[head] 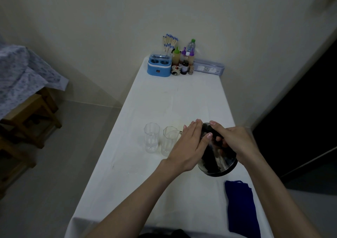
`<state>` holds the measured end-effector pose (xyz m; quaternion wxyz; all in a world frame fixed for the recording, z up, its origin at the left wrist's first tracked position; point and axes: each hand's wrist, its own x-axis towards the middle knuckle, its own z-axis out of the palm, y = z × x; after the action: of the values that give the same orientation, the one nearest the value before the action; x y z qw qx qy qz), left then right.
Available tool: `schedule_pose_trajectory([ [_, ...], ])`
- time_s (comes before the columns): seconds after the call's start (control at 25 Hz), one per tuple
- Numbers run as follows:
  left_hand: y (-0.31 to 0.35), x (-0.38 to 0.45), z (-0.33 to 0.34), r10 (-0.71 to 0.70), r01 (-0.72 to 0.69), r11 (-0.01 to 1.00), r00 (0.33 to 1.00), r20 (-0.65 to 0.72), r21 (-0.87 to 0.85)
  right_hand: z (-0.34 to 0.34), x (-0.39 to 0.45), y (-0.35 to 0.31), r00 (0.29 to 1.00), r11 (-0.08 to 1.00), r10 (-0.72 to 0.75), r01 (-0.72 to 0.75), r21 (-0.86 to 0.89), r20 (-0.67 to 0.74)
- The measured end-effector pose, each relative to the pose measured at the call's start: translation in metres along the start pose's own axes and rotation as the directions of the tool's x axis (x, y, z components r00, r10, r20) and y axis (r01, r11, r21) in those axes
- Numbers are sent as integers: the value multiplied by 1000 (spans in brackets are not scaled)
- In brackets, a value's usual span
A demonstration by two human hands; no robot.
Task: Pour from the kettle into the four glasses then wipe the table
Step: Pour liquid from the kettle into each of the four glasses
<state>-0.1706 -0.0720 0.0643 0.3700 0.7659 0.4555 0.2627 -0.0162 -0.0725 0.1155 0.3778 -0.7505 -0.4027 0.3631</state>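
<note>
A shiny metal kettle (218,160) with a black handle is tilted to the left above the white table (164,99). My right hand (231,141) grips its black handle. My left hand (189,142) lies flat, fingers together, against the kettle's lid and left side. The spout reaches toward a clear glass (168,140), partly covered by my left hand. A second clear glass (151,137) stands just left of it. Any further glasses are hidden behind my hands. A dark blue cloth (241,206) lies folded on the table at the near right.
At the table's far end stand a blue appliance (159,65), several bottles (184,59), a cup of blue-tipped sticks (169,42) and a clear lidded box (208,67). A wooden stool (31,117) under patterned fabric stands left on the floor. The wall runs along the right.
</note>
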Motion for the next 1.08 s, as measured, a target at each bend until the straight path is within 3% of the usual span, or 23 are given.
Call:
schedule_pose_trajectory([
  [0.56,-2,-1,-1,28,-30,998,999,42,47,3,-9,13,998,997,45,-43,61,-35],
  [0.8,7,2,1,116,-133,974,988,103,182,2,-23,32,980,927,199,-188,324,-2],
  [1.08,26,7,15,214,-245,919,968,129,310,-13,-32,51,984,874,180,-167,456,15],
])
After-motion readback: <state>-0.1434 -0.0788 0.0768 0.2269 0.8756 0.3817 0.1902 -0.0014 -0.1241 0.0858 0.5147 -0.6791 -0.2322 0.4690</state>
